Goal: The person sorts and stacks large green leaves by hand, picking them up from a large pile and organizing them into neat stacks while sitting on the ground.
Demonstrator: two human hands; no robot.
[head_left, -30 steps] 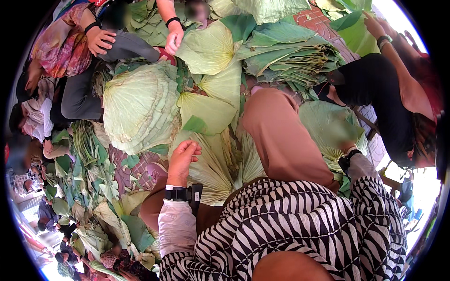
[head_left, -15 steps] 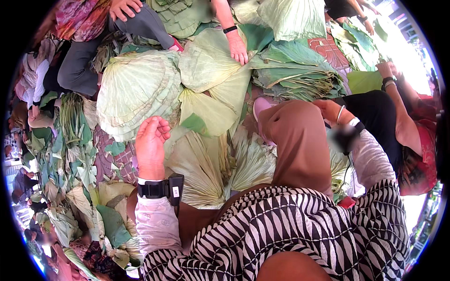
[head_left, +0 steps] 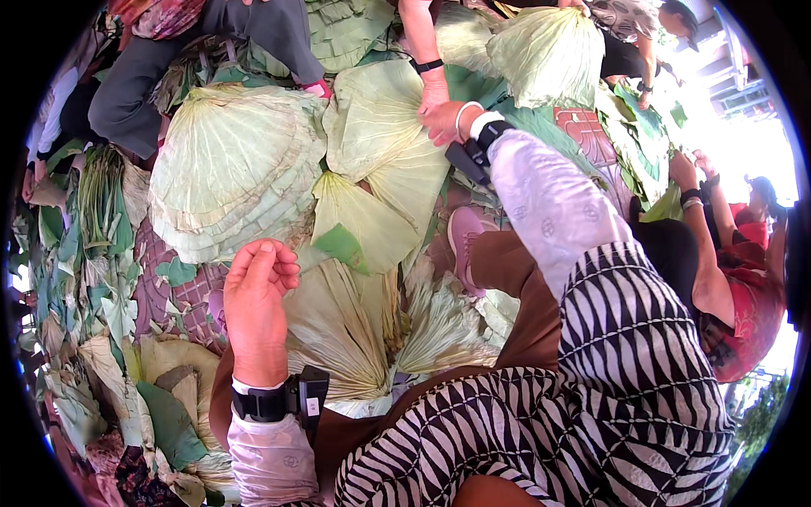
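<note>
Fingers loosely curled and half open, the left hand [head_left: 260,296] is raised beside folded leaves [head_left: 334,329]; the right hand [head_left: 449,123] stretches forward, close against a co-worker's hand [head_left: 433,89] at the edge of a broad pale-green leaf [head_left: 372,106], its grip unclear. Around them, a fanned leaf stack [head_left: 236,169] lies on reddish paving [head_left: 581,133], with other people [head_left: 743,325] nearby.

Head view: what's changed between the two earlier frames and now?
Right hand swung from beside the right leg forward and left to the pale leaf; whether it grips can't be told. Co-worker's hand also moved right, to the same leaf's edge. Left hand stays raised, loosely curled; leaf stack looks unchanged.
</note>
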